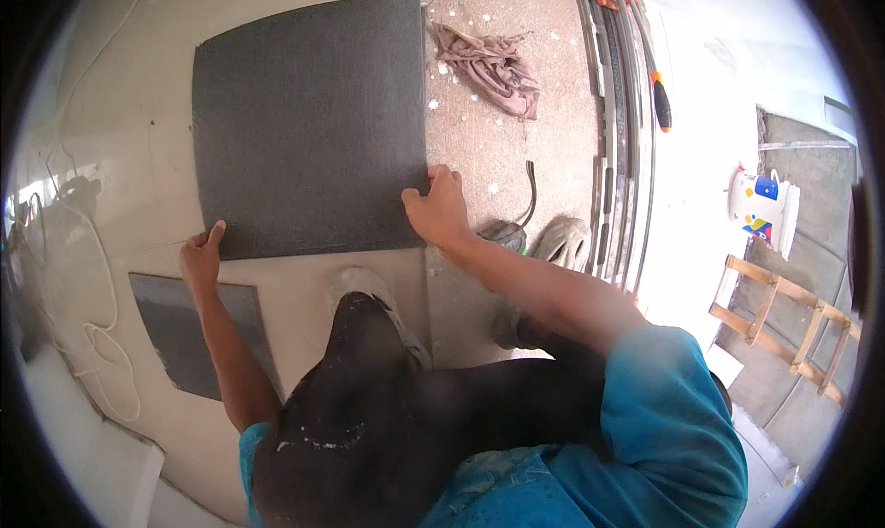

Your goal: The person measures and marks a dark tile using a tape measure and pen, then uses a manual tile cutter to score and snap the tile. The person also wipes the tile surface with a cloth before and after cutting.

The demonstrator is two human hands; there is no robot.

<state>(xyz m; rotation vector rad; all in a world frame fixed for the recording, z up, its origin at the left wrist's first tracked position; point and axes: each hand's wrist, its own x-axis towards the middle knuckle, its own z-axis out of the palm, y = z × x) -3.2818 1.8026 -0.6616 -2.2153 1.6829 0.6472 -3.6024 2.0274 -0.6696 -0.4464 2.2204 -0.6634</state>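
A large dark grey tile [309,131] lies in front of me, partly over a pale smooth floor and reaching to the edge of a rougher speckled strip. My left hand [201,259] is closed on its near left corner, thumb along the edge. At its right edge, close to the near right corner, my right hand [441,207] grips with bent fingers; some fingertips are hidden. Beside my left forearm lies a smaller dark grey tile piece [180,330], partly covered by that arm.
A crumpled pinkish rag [493,71] lies on the speckled strip. Close to my shoe is a dark tape measure [504,235] with a strap. Long metal bars [629,159] run along the right, near an orange-and-black handle [661,104]. Further right are a white bucket [761,205] and wooden ladder [784,320].
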